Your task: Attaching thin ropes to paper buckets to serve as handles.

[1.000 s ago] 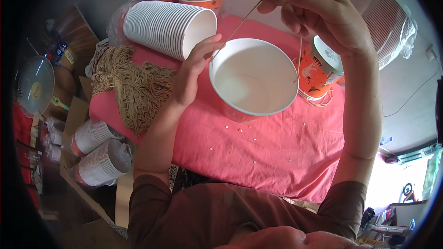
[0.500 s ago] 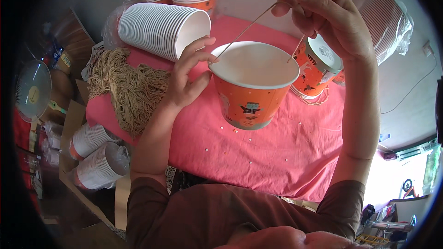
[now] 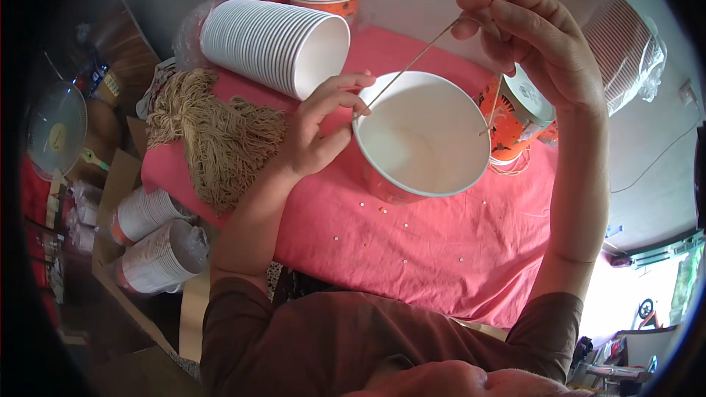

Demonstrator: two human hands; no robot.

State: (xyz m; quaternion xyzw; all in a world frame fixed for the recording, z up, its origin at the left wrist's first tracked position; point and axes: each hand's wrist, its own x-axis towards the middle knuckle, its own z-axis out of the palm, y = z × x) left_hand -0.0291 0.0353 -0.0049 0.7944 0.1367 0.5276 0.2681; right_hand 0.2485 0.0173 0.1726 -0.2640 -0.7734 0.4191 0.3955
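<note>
- Cord (image 3: 412, 61), pinched in right hand (image 3: 540, 40) fingertips, could be torn loose by tugging.
- Bucket (image 3: 419, 140) may be tipped by uneven pull; left hand (image 3: 318, 129) finger grip cannot be told.

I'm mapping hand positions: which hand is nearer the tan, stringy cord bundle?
Left: the left hand is just right of the cord bundle; the right hand is much farther right, its grip on the thin tan cord handle.

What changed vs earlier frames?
Over the last half second the bucket tipped, showing its inside and hiding most of its printed side. Over the full second, the right hand shifted right and slightly down, still pinching the cord. Left hand remains at the bucket's left; string bundle and lying bucket stack stayed put.
</note>
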